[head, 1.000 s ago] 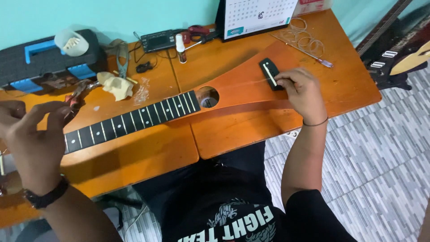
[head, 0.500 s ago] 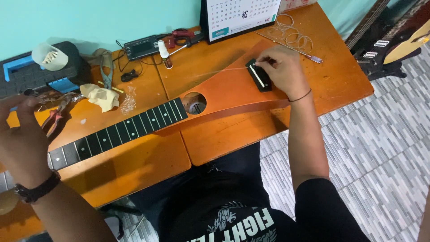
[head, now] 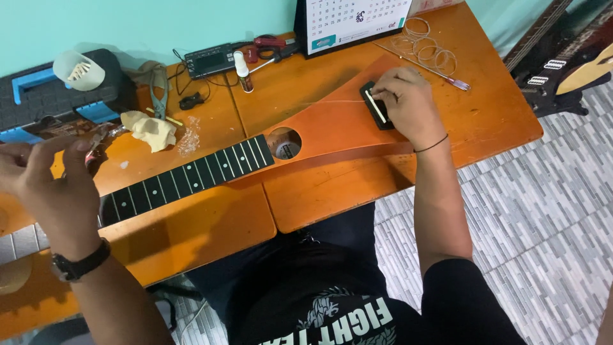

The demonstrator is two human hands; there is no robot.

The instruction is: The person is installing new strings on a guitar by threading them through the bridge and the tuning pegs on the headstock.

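Note:
A slim orange guitar body [head: 332,124] with a round sound hole [head: 283,142] and a dark fretboard [head: 185,179] lies across the orange table [head: 211,223]. My right hand [head: 405,102] rests on the body at the black bridge [head: 375,107], fingertips pinched at a thin string that runs left from the bridge. My left hand [head: 48,185], with a dark wristwatch, is raised over the headstock end of the neck, fingers curled; what they pinch is too small to tell.
A standing calendar [head: 354,22], coiled strings [head: 428,48], a screwdriver [head: 447,78], a small bottle [head: 241,70], a black tuner box [head: 211,61], pliers [head: 156,86], a crumpled cloth [head: 150,130] and a black-and-blue tool case [head: 57,102] lie at the back. Guitars [head: 568,70] rest on the tiled floor at right.
The view has shifted, so everything sits lower and further right in frame. My right hand stays at the bridge; my left hand has lifted slightly over the neck's end.

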